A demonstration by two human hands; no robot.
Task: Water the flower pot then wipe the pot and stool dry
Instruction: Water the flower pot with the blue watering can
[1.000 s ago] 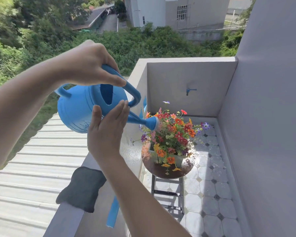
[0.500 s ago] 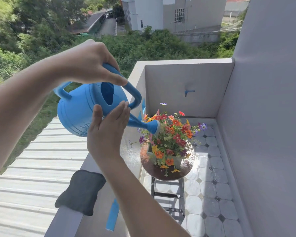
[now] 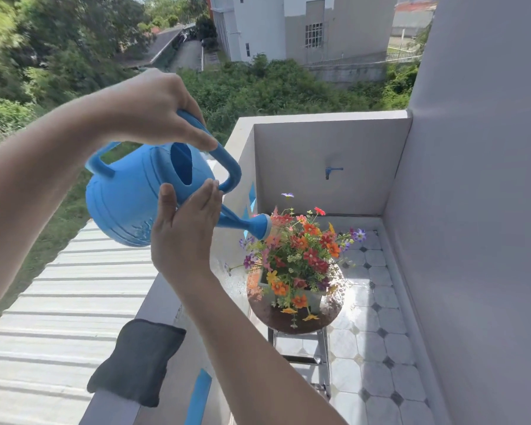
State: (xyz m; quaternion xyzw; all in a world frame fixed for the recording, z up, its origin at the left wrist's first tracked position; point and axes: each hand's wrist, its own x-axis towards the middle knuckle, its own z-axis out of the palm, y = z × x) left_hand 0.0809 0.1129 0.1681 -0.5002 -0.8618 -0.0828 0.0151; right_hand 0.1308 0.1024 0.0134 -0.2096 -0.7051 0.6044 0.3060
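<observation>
A blue can [image 3: 129, 197] is tipping, its rose just over the flowers [image 3: 301, 256], whose white pot [image 3: 314, 297] is sitting mid-stool [image 3: 295, 317] on the balcony. The left hand [image 3: 147, 108] is gripping the can's handle; the right hand [image 3: 186, 234], fingers straight and unclenched, is pressing flat against its side. A dark cloth [image 3: 137, 361] is lying on the ledge [image 3: 163, 299]; the can's embossed mark is unreadable.

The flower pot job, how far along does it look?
Watering is in hand: the left hand grips the handle of the tilted blue watering can, the right hand steadies its side, and the spout sits over the flowers. The round stool top already glistens wet. Wiping is left: the dark cloth lies untouched on the ledge.
</observation>
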